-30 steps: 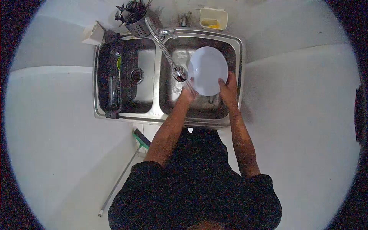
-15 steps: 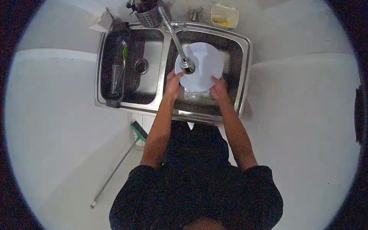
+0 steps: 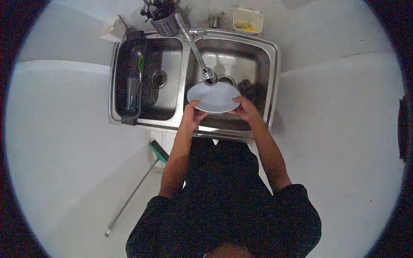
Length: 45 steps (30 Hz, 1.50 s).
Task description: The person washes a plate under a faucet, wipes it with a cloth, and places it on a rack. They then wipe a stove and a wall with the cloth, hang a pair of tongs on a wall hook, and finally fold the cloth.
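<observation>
White plate [image 3: 214, 98] between both hands [image 3: 192, 115], beneath faucet head [image 3: 209, 76]

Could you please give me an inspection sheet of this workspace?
Surface: double-basin metal sink; whether water is running is hard to tell.
Job's things: white plate held over the right basin, under the tap's spray head.
Clutter: dark rack with a green-ended utensil in the left basin; perforated holder full of utensils and pale tub with something yellow, both behind the sink.
Hands: left hand and right hand grip the plate at opposite sides.
Cables: nothing seen; the tap has a flexible metal hose.
Surroundings: green-headed broom or brush on the left, below the sink.
</observation>
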Available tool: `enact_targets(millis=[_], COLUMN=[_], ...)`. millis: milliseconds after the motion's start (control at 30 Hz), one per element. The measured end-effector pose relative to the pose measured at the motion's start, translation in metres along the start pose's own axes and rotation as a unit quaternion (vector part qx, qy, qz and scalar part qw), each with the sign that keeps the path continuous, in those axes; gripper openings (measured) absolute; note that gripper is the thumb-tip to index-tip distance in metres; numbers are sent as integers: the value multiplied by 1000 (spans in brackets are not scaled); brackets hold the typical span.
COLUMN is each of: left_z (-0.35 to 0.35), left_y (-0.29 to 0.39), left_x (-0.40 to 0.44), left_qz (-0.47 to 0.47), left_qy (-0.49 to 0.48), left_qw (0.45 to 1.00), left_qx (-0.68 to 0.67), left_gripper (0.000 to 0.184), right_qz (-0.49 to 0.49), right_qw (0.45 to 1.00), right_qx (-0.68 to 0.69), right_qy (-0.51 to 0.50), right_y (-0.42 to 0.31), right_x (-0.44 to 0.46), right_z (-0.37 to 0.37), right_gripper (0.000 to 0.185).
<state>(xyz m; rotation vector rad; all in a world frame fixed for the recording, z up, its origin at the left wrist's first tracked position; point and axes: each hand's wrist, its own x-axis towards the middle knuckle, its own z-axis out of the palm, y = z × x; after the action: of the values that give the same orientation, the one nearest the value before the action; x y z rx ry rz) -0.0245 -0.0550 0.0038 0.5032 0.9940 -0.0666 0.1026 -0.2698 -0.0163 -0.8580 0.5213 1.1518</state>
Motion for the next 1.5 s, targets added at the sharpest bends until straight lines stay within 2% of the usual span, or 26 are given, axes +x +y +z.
enact_targets(millis=[33,133,167,233,267,333,400,433,533,633,733,833,933,967,1033,1133,1167,1233,1267,1300,1333,1367,1433,1467,1500], left_z=[-6,-5,3,-7,-8,33,67,60,47,68,57,38,27,29,20,27,31,27,25,27,21,15,29,23,20], left_y=[-2,-13,-17,-38,-45,-34,-39,-51,-78,-63,-53,-38,-24,-17,-7,16,22,23,23,23,22,23,30,27,26], left_x=[6,14,15,56,72,55,53,92,156,148,131,126,104,97,88,51,37,24,17,9,4,2,-29,-32,-35], left_qz=[-29,-73,-81,-83,-84,-62,-9,-15,11,-53,9,-35,27,2,40,74,81,122,143,176,171,169,155,158,160], left_qy=[-39,-90,-54,-87,-103,-119,-165,-152,-159,-79,-177,-182,-236,-199,-160,-119,-109,-52,-25,-63,-40,-17,38,33,29], left_qw=[999,993,995,991,989,991,985,988,984,983,977,983,970,980,985,982,979,972,965,964,963,962,957,957,957], left_qx=[-16,-29,-26,-51,-64,-21,-56,29,75,157,114,17,46,-11,42,123,151,196,217,191,203,215,241,241,241], left_gripper=[33,41,39,37,36,37,39,44,45,43,42,40,36,33,36,44,48,52,54,60,59,57,50,49,47], right_qz=[-3,-108,-125,-158,-235,-360,-430,-451,-396,-440,-433,-373,-314,-309,-302,-241,-231,-211,-271,-329,-380,-350,-349,-347,-376], right_qw=[1000,987,979,958,928,849,761,716,789,798,845,915,942,944,949,967,969,964,926,872,804,723,756,772,736], right_qx=[-8,-96,-129,-192,-245,-342,-426,-466,-399,-334,-216,-61,49,53,61,49,-6,-116,-215,-310,-399,-542,-505,-487,-522], right_qy=[-3,76,99,145,157,184,234,260,247,242,229,139,112,100,74,65,83,116,154,190,224,248,228,216,210], right_y=[-5,-17,-22,-35,-30,-20,-23,-26,-35,-24,-19,-18,-9,-6,-2,0,3,17,25,33,43,47,33,31,36], right_x=[-5,-27,-37,-63,-57,-41,-48,-57,-83,-70,-53,-50,-30,-21,0,25,39,75,87,100,114,140,97,78,79], right_z=[-3,3,9,35,25,3,8,18,40,20,5,0,-9,-13,-18,-20,-25,-43,-47,-50,-56,-72,-17,7,11], right_gripper=[45,48,52,61,57,52,51,51,57,54,52,53,47,46,45,41,39,35,34,32,31,32,32,32,31])
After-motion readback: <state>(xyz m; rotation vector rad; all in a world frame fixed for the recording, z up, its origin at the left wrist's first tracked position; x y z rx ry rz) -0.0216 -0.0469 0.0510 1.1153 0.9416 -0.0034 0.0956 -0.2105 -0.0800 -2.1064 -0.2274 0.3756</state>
